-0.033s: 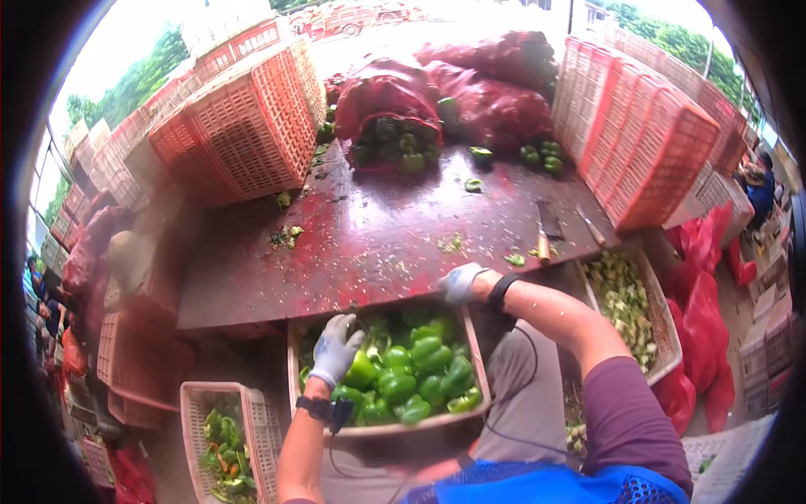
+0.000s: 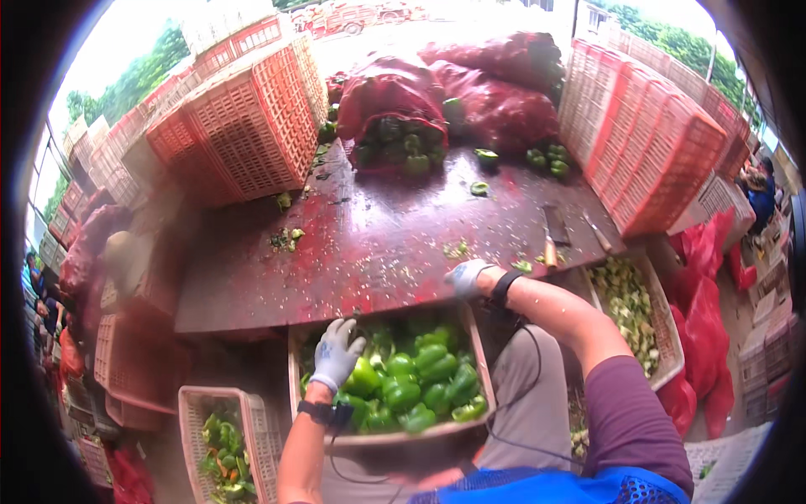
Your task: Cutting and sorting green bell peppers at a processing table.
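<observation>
Left hand (image 2: 337,354) hovers over the left side of the crate (image 2: 480,357), grip half-curled, any hold hidden; green peppers (image 2: 401,392) lie just right and nearer; right hand (image 2: 468,278) at the counter's (image 2: 378,252) near edge, grip curled, contents I can't tell.

Orange crates (image 2: 231,126) stacked left; trees (image 2: 149,71), red vehicle (image 2: 346,18) beyond.

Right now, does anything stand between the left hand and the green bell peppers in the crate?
Nothing visible does: the gloved left hand is over the left side of the plastic crate, beside the green bell peppers. Contact itself is unclear.
</observation>
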`<state>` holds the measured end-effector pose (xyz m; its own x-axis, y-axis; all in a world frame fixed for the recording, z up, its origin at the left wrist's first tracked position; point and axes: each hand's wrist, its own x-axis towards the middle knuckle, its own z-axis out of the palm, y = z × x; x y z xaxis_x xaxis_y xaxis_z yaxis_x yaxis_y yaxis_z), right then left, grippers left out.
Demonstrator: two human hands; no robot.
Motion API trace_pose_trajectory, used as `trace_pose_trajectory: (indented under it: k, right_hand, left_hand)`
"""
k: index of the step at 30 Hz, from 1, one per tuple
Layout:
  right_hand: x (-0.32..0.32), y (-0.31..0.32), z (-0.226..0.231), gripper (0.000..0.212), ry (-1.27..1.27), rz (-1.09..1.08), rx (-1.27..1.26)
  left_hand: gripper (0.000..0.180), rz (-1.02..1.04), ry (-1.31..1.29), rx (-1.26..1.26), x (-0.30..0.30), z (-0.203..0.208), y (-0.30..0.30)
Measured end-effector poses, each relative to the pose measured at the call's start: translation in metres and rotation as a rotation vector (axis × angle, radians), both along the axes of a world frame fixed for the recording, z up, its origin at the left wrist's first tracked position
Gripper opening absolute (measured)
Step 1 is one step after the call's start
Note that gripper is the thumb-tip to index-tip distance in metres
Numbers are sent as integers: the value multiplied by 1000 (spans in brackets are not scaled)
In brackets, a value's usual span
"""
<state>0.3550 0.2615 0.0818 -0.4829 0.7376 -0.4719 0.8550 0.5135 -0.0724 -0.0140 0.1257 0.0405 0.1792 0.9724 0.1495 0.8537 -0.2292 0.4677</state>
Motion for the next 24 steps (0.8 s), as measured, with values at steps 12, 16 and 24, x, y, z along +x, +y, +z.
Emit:
trace_pose_trajectory:
  k: [12,16,24]
  right_hand:
    - [-43,350,31,67,176,-664,634]
    - [-34,419,36,58,159,-542,708]
    - [15,483,39,79,294,-632,741]
  left_hand:
    - [67,-8,439,-66,-11,-40,206]
    - [68,-18,367,-185,0,-29,222]
    - [52,-70,87,-99,53,33,318]
